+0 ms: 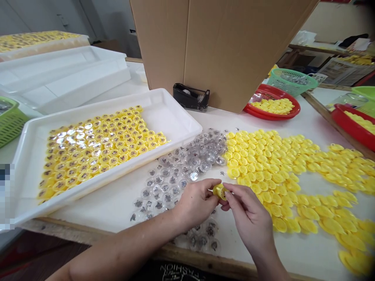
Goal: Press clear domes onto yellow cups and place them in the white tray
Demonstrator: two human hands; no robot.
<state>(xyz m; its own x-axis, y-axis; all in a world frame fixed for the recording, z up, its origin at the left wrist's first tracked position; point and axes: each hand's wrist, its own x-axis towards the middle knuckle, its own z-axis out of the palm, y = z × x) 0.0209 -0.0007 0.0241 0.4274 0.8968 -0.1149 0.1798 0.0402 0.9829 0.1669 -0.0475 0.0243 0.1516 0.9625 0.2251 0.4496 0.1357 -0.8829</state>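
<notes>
Between my two hands, above the middle of the table, is a small round yellow plastic piece (219,191). My left hand (198,199) pinches its left side with thumb and fingers. On the other side, my right hand (247,208) grips it with thumb and fingertips, which partly cover it. Below and left of my hands lie many clear round discs with dark printed figures (166,187). To the right spread many loose yellow round pieces (266,171). A white tray (172,113) at the left holds rows of yellow pieces with printed clear faces (96,148).
A black tape dispenser (191,97) stands before a large cardboard box (216,47). Behind it at right are a red basin (294,107) of yellow pieces and a green basket (293,82). White trays (96,74) are at far left; a wooden edge (73,230) borders the table front.
</notes>
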